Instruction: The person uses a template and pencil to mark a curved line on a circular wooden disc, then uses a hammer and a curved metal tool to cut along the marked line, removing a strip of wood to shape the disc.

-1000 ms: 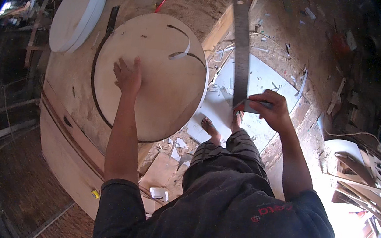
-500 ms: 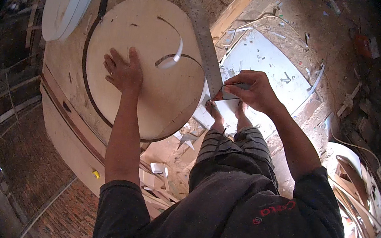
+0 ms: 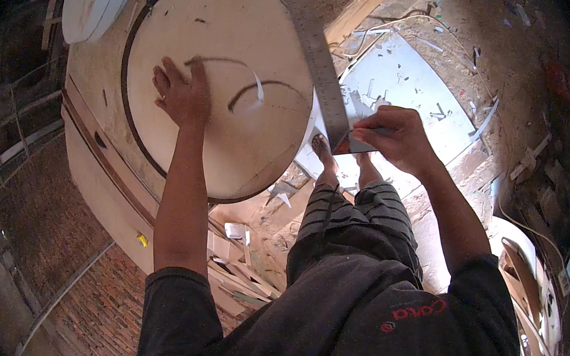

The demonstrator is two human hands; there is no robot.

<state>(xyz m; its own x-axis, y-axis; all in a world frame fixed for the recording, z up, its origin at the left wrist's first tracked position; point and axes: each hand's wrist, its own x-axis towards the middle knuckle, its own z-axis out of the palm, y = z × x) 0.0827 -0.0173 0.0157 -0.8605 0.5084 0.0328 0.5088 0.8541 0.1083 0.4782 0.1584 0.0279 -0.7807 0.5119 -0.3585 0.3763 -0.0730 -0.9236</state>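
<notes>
My left hand (image 3: 183, 92) rests on a round, pale wooden board (image 3: 253, 150), fingers apart and holding nothing. A thin curled strip (image 3: 257, 88) lies on the board beside that hand, and a dark curved line or shadow runs near it. In my right hand (image 3: 398, 138) is a try square with a long metal blade (image 3: 330, 88), gripped at its grey and orange handle end. The blade runs away from me along the board's right edge. Whether it touches the board I cannot tell.
Under the round board is a larger wooden worktop (image 3: 97, 69), with a white-edged disc (image 3: 97, 2) at its far left. A white sheet (image 3: 408, 86) strewn with scraps lies on the floor. Wood offcuts (image 3: 238, 282) are piled below the worktop, with more (image 3: 527, 276) at right.
My right hand and the try square have shifted slightly right. My left hand stays on the board, its fingers moved a little. The whole view has shifted slightly.
</notes>
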